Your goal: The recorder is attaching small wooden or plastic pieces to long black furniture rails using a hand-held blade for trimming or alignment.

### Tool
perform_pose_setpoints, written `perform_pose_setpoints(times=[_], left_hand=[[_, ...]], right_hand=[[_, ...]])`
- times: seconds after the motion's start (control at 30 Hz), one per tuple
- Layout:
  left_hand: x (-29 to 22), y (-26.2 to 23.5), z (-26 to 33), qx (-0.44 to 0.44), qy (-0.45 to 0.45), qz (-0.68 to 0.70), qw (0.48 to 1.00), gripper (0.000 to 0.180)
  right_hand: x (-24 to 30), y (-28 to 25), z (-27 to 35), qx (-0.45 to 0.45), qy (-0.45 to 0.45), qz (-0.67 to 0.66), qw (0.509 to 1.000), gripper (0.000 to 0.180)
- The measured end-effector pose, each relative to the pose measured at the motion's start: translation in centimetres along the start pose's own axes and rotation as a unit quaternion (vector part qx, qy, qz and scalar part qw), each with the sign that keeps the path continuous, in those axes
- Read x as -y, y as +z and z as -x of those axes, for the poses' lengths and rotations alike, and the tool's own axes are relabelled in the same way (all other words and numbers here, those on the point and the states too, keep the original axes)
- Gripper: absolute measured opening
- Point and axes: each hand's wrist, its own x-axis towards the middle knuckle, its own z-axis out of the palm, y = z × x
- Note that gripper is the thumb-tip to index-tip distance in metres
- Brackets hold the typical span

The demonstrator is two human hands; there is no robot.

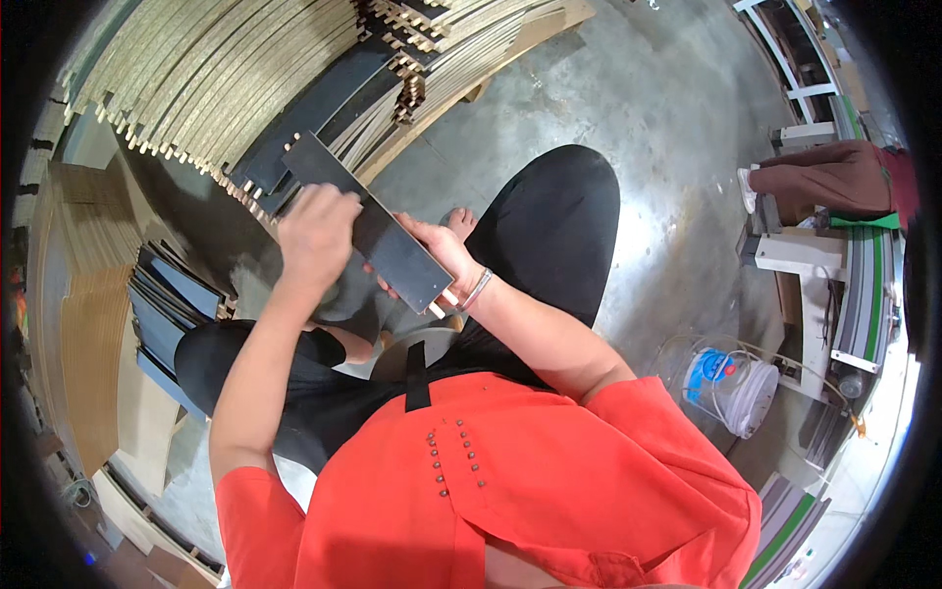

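Looking down through the head view, I see my left hand (316, 236) closed over the upper side of a dark panel (368, 224), fingers curled on its face. My right hand (439, 251) grips the panel's lower end from beneath, a bracelet (477, 290) at its wrist. The panel lies tilted above my lap, its far end pointing at stacked boards (226, 79). More dark panels (167, 304) lean at my left. A white bucket (736, 388) stands on the concrete floor (667, 128) at my right.

Stacked boards (226, 88) crowding far-left of the hands — bare concrete floor (677, 128) to the right.
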Motion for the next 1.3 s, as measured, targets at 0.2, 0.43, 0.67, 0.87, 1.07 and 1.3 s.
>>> perform_pose_setpoints(times=[0.2, 0.43, 0.67, 0.87, 1.07, 1.3], left_hand=[[9.8, 1.4, -2.6, -0.026, -0.18, -0.145, 0.972, 0.002], [-6.6, -1.5, 2.5, 0.047, 0.023, 0.085, 0.995, 0.002], [-4.7, -0.3, 0.8, -0.059, -0.071, 0.096, 0.991, 0.006], [-9.5, -2.1, 3.6, 0.02, 0.034, 0.212, 0.976, 0.011], [-7.1, -2.5, 1.3, -0.001, -0.228, 0.303, 0.925, 0.006], [-5.2, -1.0, 0.3, 0.007, -0.009, 0.058, 0.998, 0.004]], right_hand=[[0.0, 0.1, 0.0, 0.045, 0.006, -0.01, 0.999, 0.051], [0.3, -0.3, -0.1, -0.024, -0.005, -0.037, 0.999, 0.045], [0.1, 1.0, -0.2, -0.078, -0.026, 0.024, 0.996, 0.036], [0.6, 1.9, -0.6, -0.019, -0.025, -0.001, 1.0, 0.044], [1.5, 1.4, -0.5, -0.07, -0.025, 0.001, 0.997, 0.041], [0.9, 1.3, -1.1, -0.09, -0.057, 0.016, 0.994, 0.038]])
